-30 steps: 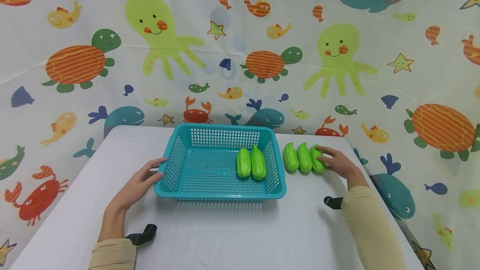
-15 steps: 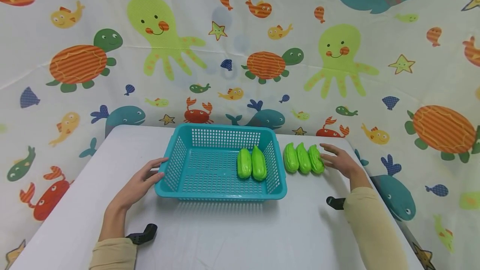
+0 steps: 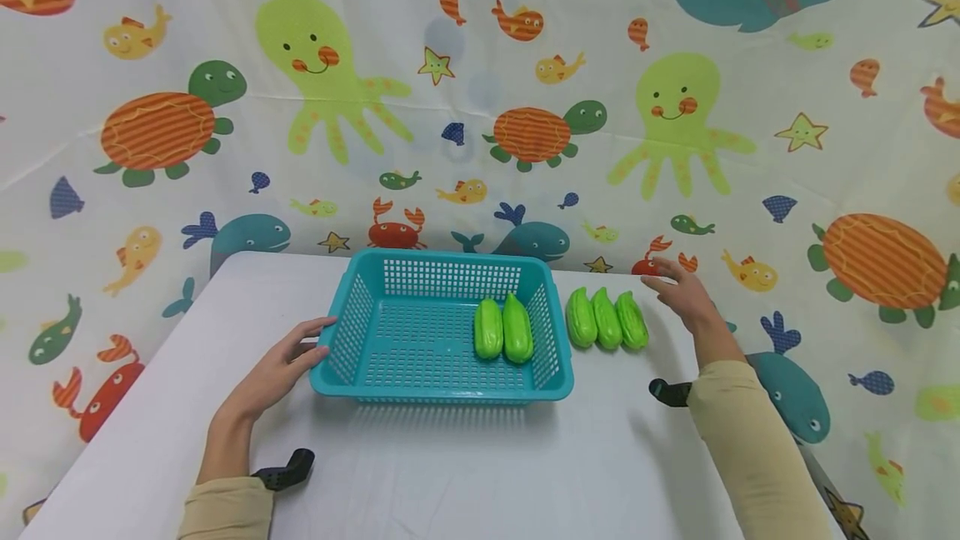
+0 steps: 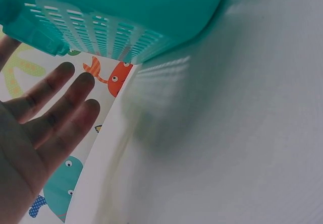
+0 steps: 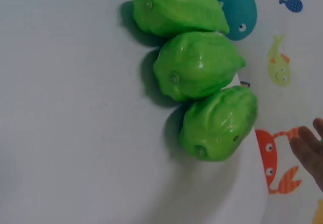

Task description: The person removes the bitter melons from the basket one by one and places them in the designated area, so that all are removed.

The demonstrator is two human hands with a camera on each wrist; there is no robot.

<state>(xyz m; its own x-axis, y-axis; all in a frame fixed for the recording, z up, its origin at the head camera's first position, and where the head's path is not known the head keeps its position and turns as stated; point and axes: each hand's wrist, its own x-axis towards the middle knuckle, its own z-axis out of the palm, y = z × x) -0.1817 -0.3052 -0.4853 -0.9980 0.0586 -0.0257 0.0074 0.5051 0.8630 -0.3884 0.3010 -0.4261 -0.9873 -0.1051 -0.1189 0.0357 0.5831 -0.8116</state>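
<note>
My left hand (image 3: 281,367) rests at the left rim of a teal plastic basket (image 3: 442,395). In the left wrist view, several fingers (image 4: 65,118) of it stretch out beside the slotted wall, apart from it. Two bright green, shiny, gourd-like toy vegetables lie side by side in the basket's right part, one of them the right-hand gourd (image 3: 517,330). Three more lie in a row on the table right of the basket, including the outermost gourd (image 3: 632,322). Above and to the right of that row hovers my right hand (image 3: 684,294), its fingers loosely extended and holding nothing.
Basket and gourds stand on a white table (image 3: 450,473). A cloth curtain (image 3: 465,65) printed with sea animals hangs behind the table and along its sides. Each wrist carries a black camera mount, such as the left one (image 3: 288,471).
My right hand has drawn off the rightmost gourd, then risen toward the table's back edge. That gourd stays in the row. My left hand and the basket have kept their places.
</note>
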